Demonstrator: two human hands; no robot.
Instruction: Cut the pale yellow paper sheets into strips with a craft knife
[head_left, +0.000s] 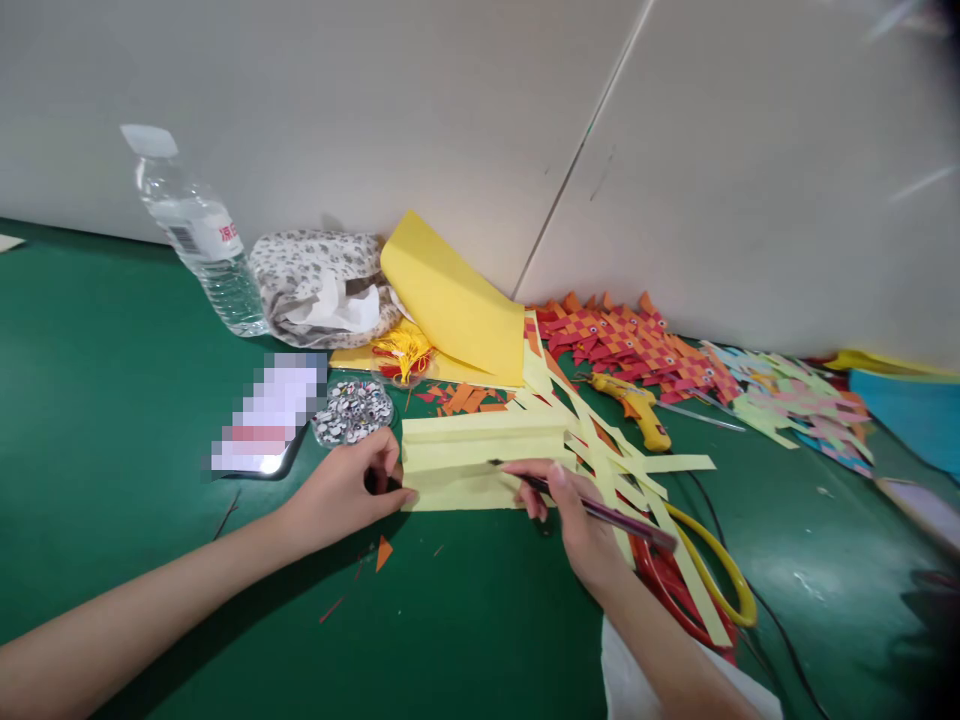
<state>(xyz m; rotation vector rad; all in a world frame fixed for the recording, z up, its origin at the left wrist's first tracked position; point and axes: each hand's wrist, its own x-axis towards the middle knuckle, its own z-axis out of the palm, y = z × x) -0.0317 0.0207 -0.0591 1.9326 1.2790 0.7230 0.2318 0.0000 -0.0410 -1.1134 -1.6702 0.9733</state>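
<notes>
A folded pale yellow paper sheet [465, 462] lies flat on the green table [112, 400]. My left hand [349, 490] presses its left edge, fingers closed on the paper's edge. My right hand [570, 505] grips a thin dark pen or pencil [592, 508], its tip touching the paper near the middle. Loose pale yellow strips [637, 470] fan out to the right of the sheet.
A water bottle [199, 240], a patterned pouch [322, 285], a yellow sheet [457, 300], a phone [262, 415] and a dish of googly eyes [352, 410] sit behind. Woven paper fish [637, 345], a glue gun [637, 405] and scissors [712, 580] lie right.
</notes>
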